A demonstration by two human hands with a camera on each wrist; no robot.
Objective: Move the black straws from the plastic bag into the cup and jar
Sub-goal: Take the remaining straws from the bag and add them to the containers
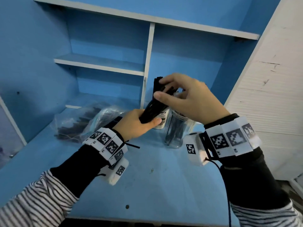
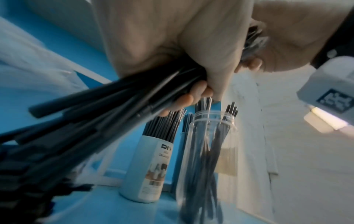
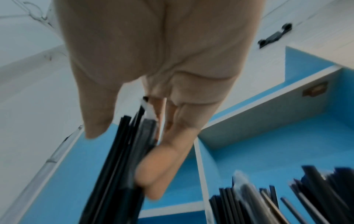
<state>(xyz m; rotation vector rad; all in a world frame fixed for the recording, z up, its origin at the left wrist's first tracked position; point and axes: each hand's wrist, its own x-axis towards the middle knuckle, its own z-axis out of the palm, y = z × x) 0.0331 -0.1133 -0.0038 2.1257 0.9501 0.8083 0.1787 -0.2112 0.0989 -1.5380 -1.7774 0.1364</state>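
Head view shows the left hand curled tight around the low end of a bundle of black straws, while the right hand pinches the top ends between thumb and fingers, right above the clear jar and the white cup. To do this well, I think the right hand should pull up just a few straws, keep them straight, and drop them tips-down into a mouth just below the grip. I count two hands, one jar, one cup, one plastic bag off to the left of the grip with straws inside, and too many straws to count.
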